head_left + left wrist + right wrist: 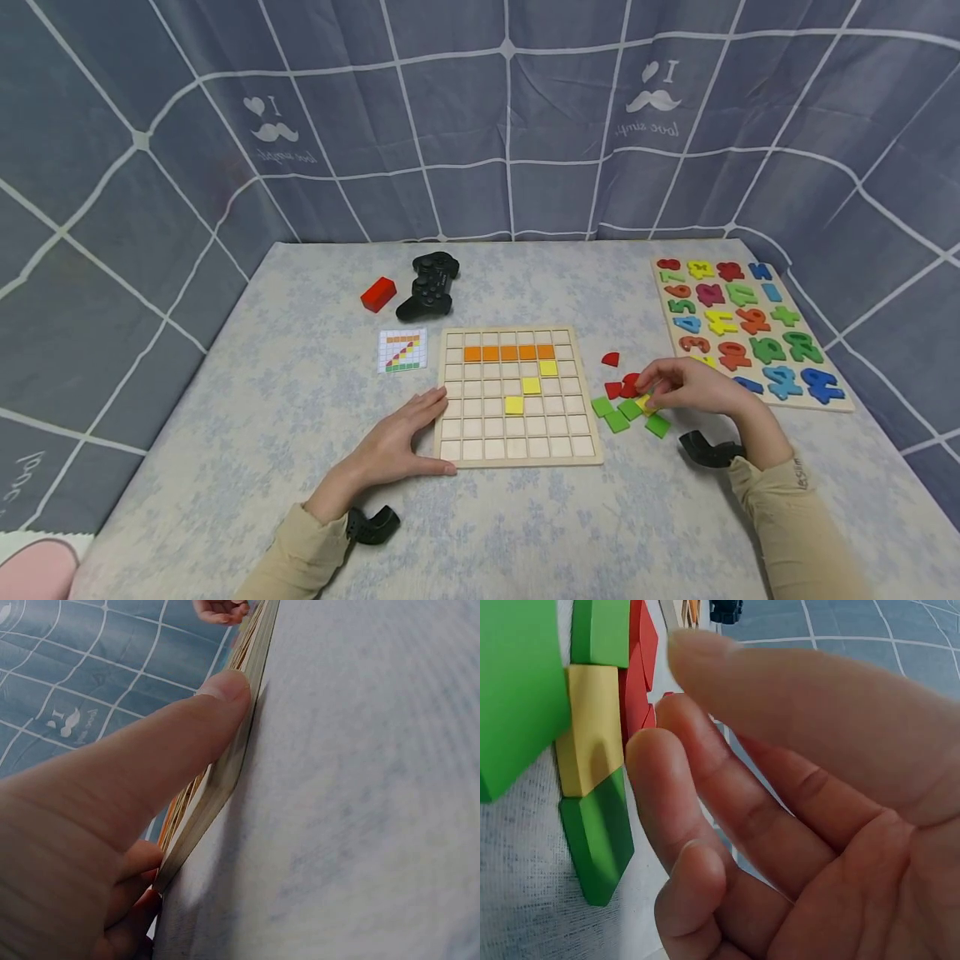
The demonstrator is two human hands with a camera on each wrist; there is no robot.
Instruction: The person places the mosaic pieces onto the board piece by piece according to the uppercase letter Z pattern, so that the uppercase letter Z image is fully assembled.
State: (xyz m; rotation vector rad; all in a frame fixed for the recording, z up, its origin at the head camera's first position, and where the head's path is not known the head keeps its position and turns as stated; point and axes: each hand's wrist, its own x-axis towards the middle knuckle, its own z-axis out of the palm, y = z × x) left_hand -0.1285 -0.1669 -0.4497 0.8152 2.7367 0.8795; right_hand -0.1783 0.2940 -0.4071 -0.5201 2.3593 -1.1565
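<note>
My left hand (390, 442) rests at the near left corner of a wooden grid board (517, 454), its thumb (217, 697) along the front edge and fingers at the left side. An orange row (510, 353) and three yellow squares (531, 386) lie in the board's cells. Over the loose pieces hovers my right hand (693, 387), fingers bent and thumb apart. Nothing shows between them in the right wrist view. Just beyond the fingertips are a yellow square (592, 727), green squares (600, 840) and red quarter-round pieces (611, 359).
Left of the board lies a pattern card (402, 350) with a coloured Z shape. Behind it are a red block (378, 294) and a black game controller (431, 286). A number puzzle board (738, 321) lies at the right. Patterned cloth hangs around the table.
</note>
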